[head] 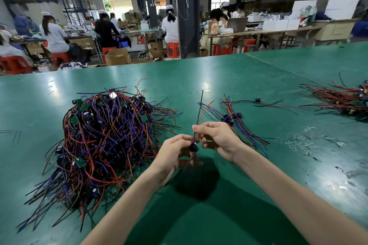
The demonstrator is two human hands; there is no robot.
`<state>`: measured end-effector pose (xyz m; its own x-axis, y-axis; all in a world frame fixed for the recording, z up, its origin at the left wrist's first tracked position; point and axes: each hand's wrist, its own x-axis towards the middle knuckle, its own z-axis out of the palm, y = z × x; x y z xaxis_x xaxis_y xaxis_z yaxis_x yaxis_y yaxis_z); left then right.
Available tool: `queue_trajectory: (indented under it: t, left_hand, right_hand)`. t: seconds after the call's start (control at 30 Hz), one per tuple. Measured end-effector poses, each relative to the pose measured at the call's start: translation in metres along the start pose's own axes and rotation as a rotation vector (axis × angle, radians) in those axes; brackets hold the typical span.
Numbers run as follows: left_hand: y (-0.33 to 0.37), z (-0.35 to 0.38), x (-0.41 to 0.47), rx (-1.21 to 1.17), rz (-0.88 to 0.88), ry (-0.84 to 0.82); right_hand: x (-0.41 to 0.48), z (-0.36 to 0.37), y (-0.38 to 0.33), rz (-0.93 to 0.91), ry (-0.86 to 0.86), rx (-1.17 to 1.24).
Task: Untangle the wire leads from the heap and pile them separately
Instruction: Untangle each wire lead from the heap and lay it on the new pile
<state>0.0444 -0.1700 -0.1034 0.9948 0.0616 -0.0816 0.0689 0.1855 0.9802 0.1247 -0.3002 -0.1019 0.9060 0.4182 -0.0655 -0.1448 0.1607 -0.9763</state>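
Got one lead [192, 147] up off the table [249, 77], btw the heap [103, 135] on my left and the small sorted pile [235, 123] on my right, prob so its tails hang clear of everything else. L hand [175, 152] is curled round the dark component end, and R hand [218, 139] pinches the red + black wires just above, looks like straightening b4 it goes on the pile. Heap's way bigger than the pile, so early days imo.
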Motion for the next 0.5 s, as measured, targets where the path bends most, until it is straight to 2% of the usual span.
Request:
queue_trajectory:
  t: [0.27,0.4,0.5]
  left_hand:
    - [-0.005,-0.001,0.002,0.06,-0.004,0.038]
    - [0.0,-0.001,0.0,0.027,-0.041,-0.02]
    - [0.001,0.003,-0.004,0.001,-0.086,-0.068]
  right_hand:
    - [-0.001,0.003,0.002,0.047,-0.039,0.001]
    - [0.005,-0.002,-0.003,0.147,0.086,0.144]
    - [0.011,-0.011,-0.005,0.108,0.189,0.165]
